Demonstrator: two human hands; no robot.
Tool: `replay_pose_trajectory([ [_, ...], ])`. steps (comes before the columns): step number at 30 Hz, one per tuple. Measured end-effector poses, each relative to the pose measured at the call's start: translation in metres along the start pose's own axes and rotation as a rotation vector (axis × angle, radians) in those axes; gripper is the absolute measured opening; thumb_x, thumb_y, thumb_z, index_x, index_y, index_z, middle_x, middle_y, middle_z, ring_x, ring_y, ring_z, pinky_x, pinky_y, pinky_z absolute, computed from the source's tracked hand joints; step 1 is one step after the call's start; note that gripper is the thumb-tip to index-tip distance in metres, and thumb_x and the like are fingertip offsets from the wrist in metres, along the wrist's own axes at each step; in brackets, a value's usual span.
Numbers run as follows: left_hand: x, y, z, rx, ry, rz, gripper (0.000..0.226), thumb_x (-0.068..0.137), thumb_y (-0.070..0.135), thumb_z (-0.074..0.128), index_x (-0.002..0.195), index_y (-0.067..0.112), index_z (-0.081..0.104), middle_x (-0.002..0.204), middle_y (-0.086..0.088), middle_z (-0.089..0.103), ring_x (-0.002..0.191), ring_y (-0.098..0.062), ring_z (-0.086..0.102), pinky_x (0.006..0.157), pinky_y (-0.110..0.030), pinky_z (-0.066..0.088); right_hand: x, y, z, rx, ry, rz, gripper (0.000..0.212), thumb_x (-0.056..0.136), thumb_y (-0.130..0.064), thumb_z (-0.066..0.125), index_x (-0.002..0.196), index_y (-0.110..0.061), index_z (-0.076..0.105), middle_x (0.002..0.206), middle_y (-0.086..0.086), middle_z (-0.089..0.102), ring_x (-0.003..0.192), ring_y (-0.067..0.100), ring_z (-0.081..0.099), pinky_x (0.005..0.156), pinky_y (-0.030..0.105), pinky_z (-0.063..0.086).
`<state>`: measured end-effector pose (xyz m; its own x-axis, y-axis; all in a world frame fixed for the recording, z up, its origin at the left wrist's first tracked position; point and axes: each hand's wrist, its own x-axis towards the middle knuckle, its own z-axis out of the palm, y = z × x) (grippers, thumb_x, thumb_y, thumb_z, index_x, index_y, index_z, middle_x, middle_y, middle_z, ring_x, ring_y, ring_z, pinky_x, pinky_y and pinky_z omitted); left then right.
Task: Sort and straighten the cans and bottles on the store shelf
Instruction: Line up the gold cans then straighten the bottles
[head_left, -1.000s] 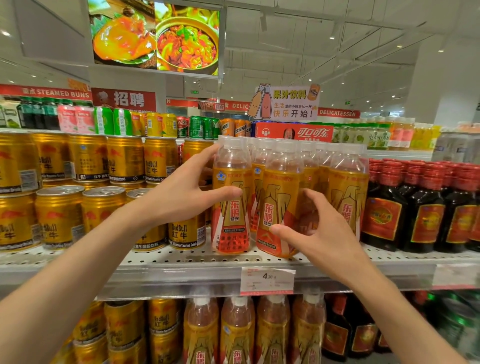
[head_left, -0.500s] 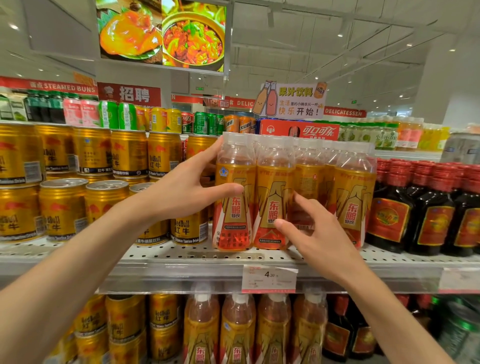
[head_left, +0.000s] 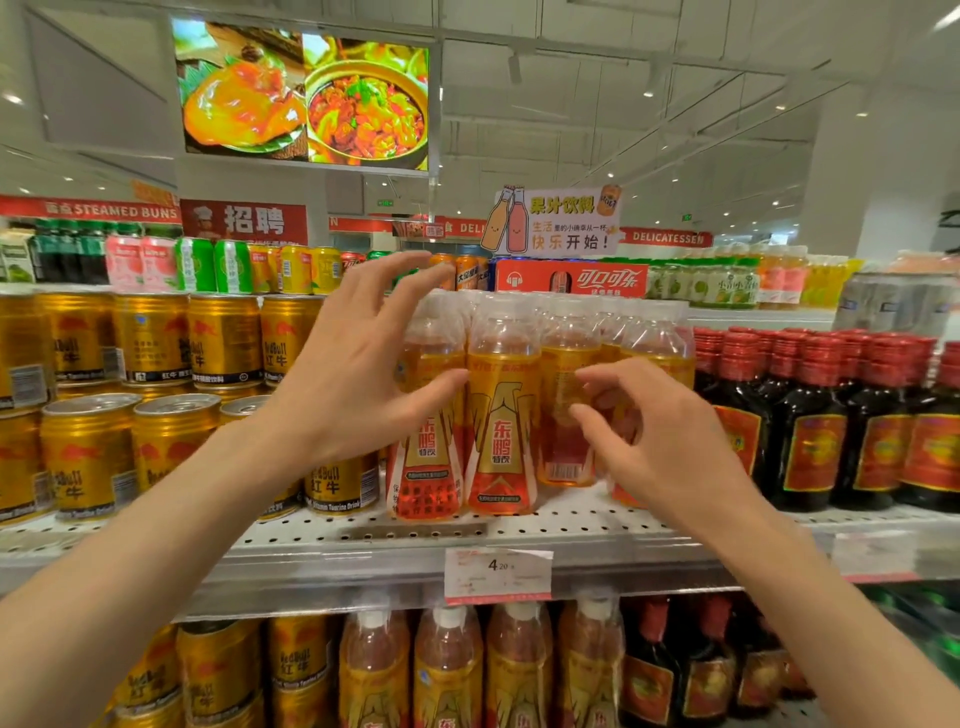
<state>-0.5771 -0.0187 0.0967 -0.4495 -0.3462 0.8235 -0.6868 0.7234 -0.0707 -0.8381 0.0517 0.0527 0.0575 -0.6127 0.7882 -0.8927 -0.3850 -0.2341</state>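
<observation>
Perforated white metal shelf (head_left: 571, 525), price tag (head_left: 497, 576) clipped to its front lip. On the shelf, left part: gold cans (head_left: 88, 457), smooth metallic cylinders, stacked two high. Centre: orange bottles (head_left: 501, 415), clear plastic with glossy shrink labels, upright in rows. Right part: dark bottles (head_left: 810, 431), red ribbed caps.

Left hand (head_left: 358, 374): open, fingers spread, in front of the leftmost front orange bottle; thumb tip at that bottle's label, contact uncertain. Right hand (head_left: 670, 441): open, fingers loosely curled, just in front of the bottles on the right of the orange group, gripping nothing.
</observation>
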Motion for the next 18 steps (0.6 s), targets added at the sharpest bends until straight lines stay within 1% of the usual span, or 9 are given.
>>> replay_pose_trajectory([
  [3,0.02,0.017,0.004,0.092,-0.059,0.068,0.071,0.088,0.062,0.053,0.148,0.025,0.042,0.149,0.0,0.044,0.14,-0.021,0.035,0.119,-0.045,0.027,0.023,0.005,-0.014,-0.172,0.039,-0.099,0.031,0.093,-0.03,0.065,0.119,-0.015,0.067,0.108,-0.001,0.067,0.102,0.015,0.061,0.093,0.03,0.05],
  [5,0.033,0.024,0.009,0.132,-0.127,0.065,0.073,0.088,0.068,0.045,0.149,0.028,0.042,0.147,0.001,0.048,0.139,-0.019,0.038,0.118,-0.043,0.023,0.041,0.005,-0.02,-0.266,0.041,-0.147,0.032,0.094,-0.031,0.062,0.12,-0.013,0.066,0.112,0.002,0.067,0.108,0.018,0.059,0.098,0.036,0.049],
  [7,0.043,0.026,0.013,0.16,-0.186,0.052,0.076,0.087,0.073,0.041,0.15,0.031,0.04,0.146,0.003,0.049,0.138,-0.017,0.04,0.118,-0.042,0.023,0.059,0.003,-0.024,-0.338,0.017,-0.159,0.033,0.096,-0.033,0.061,0.124,-0.016,0.065,0.119,0.001,0.064,0.116,0.019,0.055,0.105,0.039,0.044],
  [9,0.048,0.026,0.015,0.166,-0.213,0.039,0.075,0.087,0.075,0.041,0.15,0.034,0.04,0.146,0.005,0.05,0.137,-0.017,0.041,0.116,-0.042,0.024,0.075,0.001,-0.024,-0.434,-0.027,-0.152,0.04,0.098,-0.041,0.055,0.131,-0.02,0.06,0.128,0.0,0.06,0.123,0.019,0.051,0.11,0.04,0.039],
  [11,0.048,0.026,0.015,0.157,-0.207,0.027,0.074,0.086,0.076,0.042,0.148,0.035,0.042,0.144,0.006,0.051,0.134,-0.016,0.045,0.113,-0.042,0.028,0.09,0.002,-0.02,-0.526,-0.07,-0.122,0.048,0.099,-0.052,0.048,0.135,-0.022,0.057,0.132,0.0,0.058,0.127,0.021,0.049,0.11,0.043,0.036],
  [13,0.046,0.026,0.016,0.149,-0.191,0.022,0.074,0.085,0.075,0.042,0.146,0.034,0.045,0.14,0.007,0.053,0.13,-0.016,0.048,0.108,-0.042,0.031,0.103,0.002,-0.014,-0.615,-0.109,-0.073,0.056,0.097,-0.064,0.042,0.132,-0.023,0.058,0.129,0.001,0.061,0.123,0.023,0.053,0.107,0.048,0.038],
  [15,0.044,0.025,0.016,0.15,-0.188,0.018,0.074,0.084,0.075,0.042,0.146,0.034,0.045,0.14,0.007,0.054,0.129,-0.016,0.048,0.107,-0.041,0.032,0.112,0.0,-0.009,-0.662,-0.162,-0.019,0.062,0.093,-0.072,0.042,0.125,-0.023,0.061,0.118,0.001,0.067,0.113,0.023,0.061,0.105,0.052,0.04],
  [17,0.043,0.025,0.017,0.152,-0.187,0.013,0.074,0.084,0.074,0.042,0.146,0.034,0.046,0.14,0.006,0.054,0.129,-0.016,0.048,0.107,-0.041,0.032,0.118,-0.001,-0.007,-0.634,-0.188,0.009,0.058,0.09,-0.072,0.048,0.118,-0.023,0.063,0.108,-0.001,0.069,0.104,0.022,0.064,0.103,0.054,0.044],
  [18,0.043,0.025,0.017,0.152,-0.184,0.011,0.074,0.084,0.074,0.042,0.146,0.034,0.046,0.14,0.006,0.054,0.129,-0.016,0.048,0.107,-0.041,0.032,0.12,0.0,-0.008,-0.594,-0.198,0.017,0.055,0.09,-0.071,0.051,0.116,-0.024,0.063,0.107,-0.001,0.07,0.102,0.022,0.064,0.101,0.053,0.045],
])
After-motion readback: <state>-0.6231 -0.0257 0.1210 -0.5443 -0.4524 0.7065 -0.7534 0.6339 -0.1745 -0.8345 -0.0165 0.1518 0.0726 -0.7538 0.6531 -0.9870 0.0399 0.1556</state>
